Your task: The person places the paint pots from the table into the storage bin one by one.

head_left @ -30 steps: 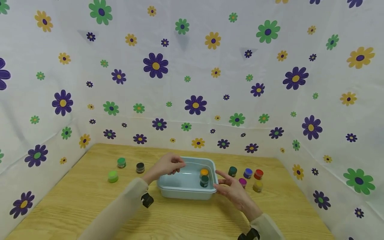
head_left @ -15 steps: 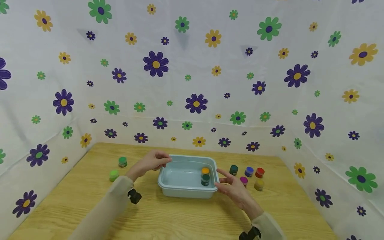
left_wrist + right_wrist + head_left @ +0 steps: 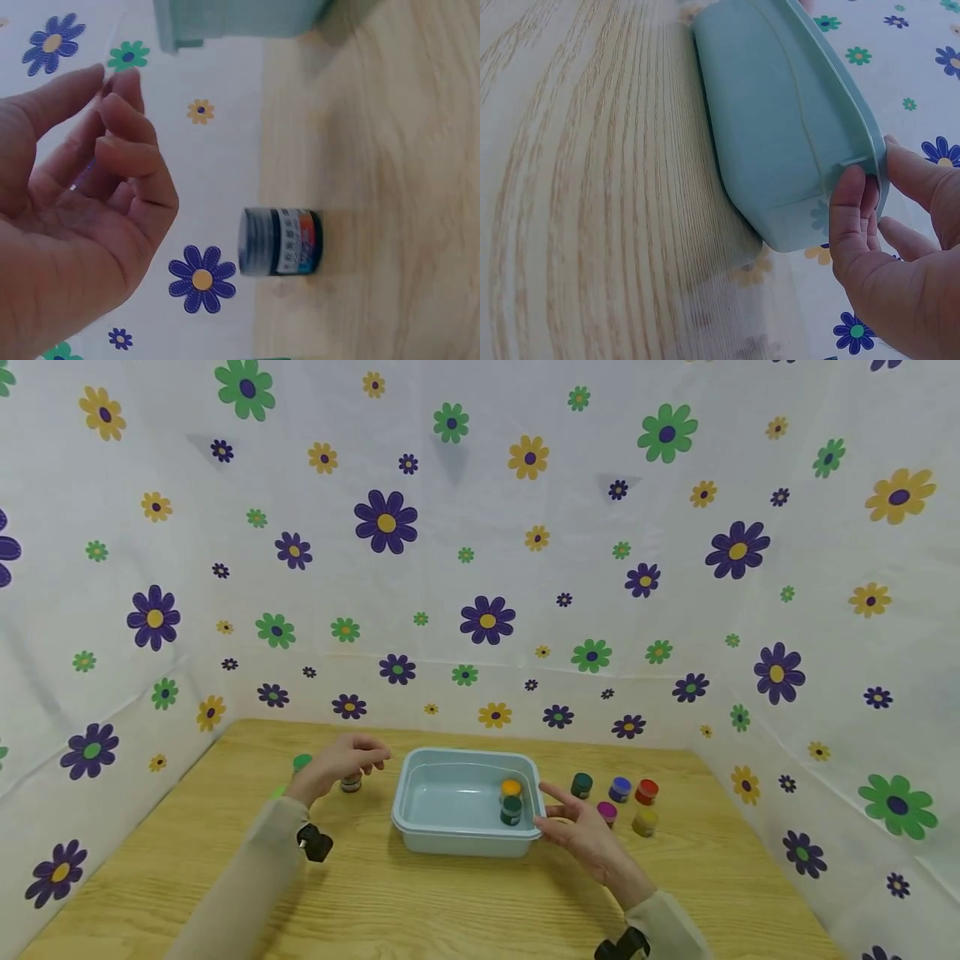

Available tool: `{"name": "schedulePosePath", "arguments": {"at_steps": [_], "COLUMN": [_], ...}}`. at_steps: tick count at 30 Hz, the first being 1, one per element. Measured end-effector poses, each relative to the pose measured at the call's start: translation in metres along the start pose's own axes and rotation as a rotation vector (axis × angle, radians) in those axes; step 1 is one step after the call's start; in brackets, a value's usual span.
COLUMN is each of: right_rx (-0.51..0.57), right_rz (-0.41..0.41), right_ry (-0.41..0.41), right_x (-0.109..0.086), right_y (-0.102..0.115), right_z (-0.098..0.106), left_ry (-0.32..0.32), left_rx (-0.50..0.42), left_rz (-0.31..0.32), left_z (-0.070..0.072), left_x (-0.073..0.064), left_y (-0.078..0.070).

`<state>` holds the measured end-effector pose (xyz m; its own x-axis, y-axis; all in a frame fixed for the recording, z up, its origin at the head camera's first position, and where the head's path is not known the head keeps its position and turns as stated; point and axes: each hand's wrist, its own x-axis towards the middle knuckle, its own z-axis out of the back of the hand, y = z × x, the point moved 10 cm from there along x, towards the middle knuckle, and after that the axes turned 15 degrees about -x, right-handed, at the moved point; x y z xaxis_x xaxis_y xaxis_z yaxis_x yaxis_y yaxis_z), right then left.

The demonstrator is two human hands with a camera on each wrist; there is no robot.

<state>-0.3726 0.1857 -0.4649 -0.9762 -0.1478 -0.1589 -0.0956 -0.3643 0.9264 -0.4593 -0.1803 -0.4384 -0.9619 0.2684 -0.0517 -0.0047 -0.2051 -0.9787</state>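
My left hand (image 3: 337,767) hovers left of the light blue plastic tub, its fingers loosely bent and nothing seen between them. Just behind and below it, a black paint jar (image 3: 351,784) stands on the table, partly covered by the hand. In the left wrist view this jar (image 3: 282,241) shows a dark lid and a printed label. My right hand (image 3: 588,842) grips the right end of the tub (image 3: 465,843); in the right wrist view its fingers (image 3: 847,217) curl under the rim. Inside the tub, an orange jar (image 3: 511,787) and a dark green jar (image 3: 512,811) stand at the right end.
Right of the tub stand a dark green jar (image 3: 581,785), a blue jar (image 3: 620,789), a red jar (image 3: 647,791), a magenta jar (image 3: 607,812) and a yellow jar (image 3: 645,821). A green jar (image 3: 302,762) and a mostly hidden light green jar (image 3: 278,792) are beside the left arm.
My left hand has moved left, from over the tub to beside the black jar. My right hand stays at the tub's right end, and the tub keeps its place.
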Motion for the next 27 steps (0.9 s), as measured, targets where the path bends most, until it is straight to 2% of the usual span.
{"name": "schedulePosePath", "arguments": {"at_steps": [6, 10, 14, 21, 25, 27], "right_rx": [0.003, 0.000, -0.009, -0.005, -0.008, -0.009], "right_rz": [-0.009, -0.002, 0.013, 0.021, 0.024, 0.023], "right_ry": [0.002, 0.003, 0.013, 0.025, 0.026, 0.026], "right_x": [0.001, 0.001, 0.002, 0.003, 0.001, 0.001], "right_y": [0.001, 0.000, 0.001, 0.001, 0.001, 0.001], "right_z": [0.000, 0.001, 0.001, -0.001, -0.001, -0.001], "left_ry": [-0.147, -0.224, -0.269, -0.297, -0.285, -0.259], "left_rx": [0.005, -0.014, -0.021, 0.005, -0.002, 0.001], "left_rz": [0.017, 0.018, 0.022, 0.037, 0.068, 0.078], "left_z": [0.022, 0.032, 0.038, 0.045, 0.046, 0.045], "left_x": [0.001, -0.002, -0.006, -0.009, -0.009, -0.009], "left_y": [0.013, 0.020, 0.025, 0.036, 0.043, 0.044]}}
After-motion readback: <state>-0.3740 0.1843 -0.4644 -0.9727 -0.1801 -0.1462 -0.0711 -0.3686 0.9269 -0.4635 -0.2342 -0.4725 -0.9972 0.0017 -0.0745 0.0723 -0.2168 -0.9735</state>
